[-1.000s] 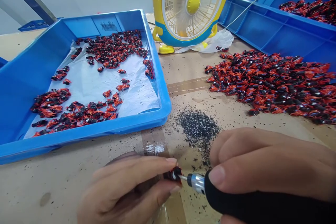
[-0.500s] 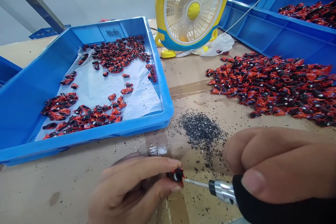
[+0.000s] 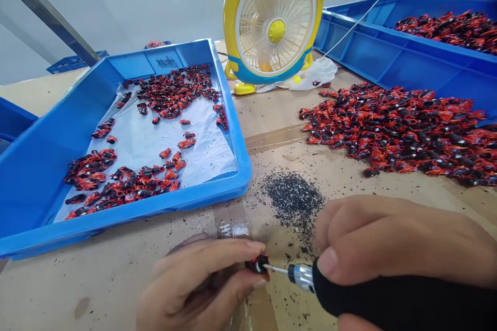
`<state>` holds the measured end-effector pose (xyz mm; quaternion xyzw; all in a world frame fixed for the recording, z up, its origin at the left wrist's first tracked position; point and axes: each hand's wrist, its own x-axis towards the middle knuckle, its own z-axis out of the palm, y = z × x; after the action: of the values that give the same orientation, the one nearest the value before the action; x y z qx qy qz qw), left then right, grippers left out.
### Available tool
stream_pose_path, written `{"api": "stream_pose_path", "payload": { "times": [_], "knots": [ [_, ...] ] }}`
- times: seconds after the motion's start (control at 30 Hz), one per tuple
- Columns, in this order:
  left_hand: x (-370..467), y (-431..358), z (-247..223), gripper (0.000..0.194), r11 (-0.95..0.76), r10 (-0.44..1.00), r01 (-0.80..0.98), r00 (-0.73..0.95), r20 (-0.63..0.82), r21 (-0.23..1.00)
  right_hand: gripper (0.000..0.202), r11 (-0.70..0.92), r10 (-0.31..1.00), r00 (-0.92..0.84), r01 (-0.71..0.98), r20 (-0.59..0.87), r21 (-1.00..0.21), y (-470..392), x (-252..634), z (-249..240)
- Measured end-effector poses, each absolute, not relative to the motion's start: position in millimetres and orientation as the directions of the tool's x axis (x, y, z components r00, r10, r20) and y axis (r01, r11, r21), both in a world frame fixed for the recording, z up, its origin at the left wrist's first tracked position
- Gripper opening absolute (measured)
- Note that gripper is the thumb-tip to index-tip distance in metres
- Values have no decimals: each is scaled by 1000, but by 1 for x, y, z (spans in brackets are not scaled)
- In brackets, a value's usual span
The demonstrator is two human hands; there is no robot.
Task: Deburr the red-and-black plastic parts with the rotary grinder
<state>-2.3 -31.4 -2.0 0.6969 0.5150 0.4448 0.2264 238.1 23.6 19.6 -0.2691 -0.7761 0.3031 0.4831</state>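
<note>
Between the thumb and fingers of my left hand (image 3: 198, 284) is pinched a small red and black plastic part (image 3: 259, 265), partly covered by the fingertips. My right hand (image 3: 392, 240) is closed around the thick black handle of a pen-shaped power tool (image 3: 349, 289) with a silver collar and a thin metal bit. The bit's tip touches the open end of the part. Beyond both hands, a heap of black shavings (image 3: 295, 194) lies on the brown work surface (image 3: 116, 269).
On the left, a blue tray (image 3: 155, 207) lined with white sheet holds many red and black parts. A large pile of such parts (image 3: 396, 129) lies at right, before more blue bins (image 3: 388, 46). A yellow fan (image 3: 277, 32) stands at the back, near a thin cord (image 3: 368, 10).
My right hand and the tool have moved left, bringing the bit from the part's edge to its open end. The left hand keeps its pinch. The camera view has tilted up slightly.
</note>
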Motion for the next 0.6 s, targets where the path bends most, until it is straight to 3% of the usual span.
{"api": "stream_pose_path", "payload": {
  "times": [0.13, 0.43, 0.6],
  "knots": [
    [-3, -31, -5, 29, -397, 908, 495, 85, 411, 773, 29, 626, 775, -240, 165, 585, -762, 20, 223, 17],
    [0, -33, -8, 29, -416, 893, 503, 66, 446, 758, 17, 716, 666, -459, 171, 588, -677, 24, 238, 14],
    [0, -34, -7, 33, -403, 898, 517, 65, 434, 756, 20, 732, 671, -404, 224, 622, -644, 21, 238, 15]
  ]
}}
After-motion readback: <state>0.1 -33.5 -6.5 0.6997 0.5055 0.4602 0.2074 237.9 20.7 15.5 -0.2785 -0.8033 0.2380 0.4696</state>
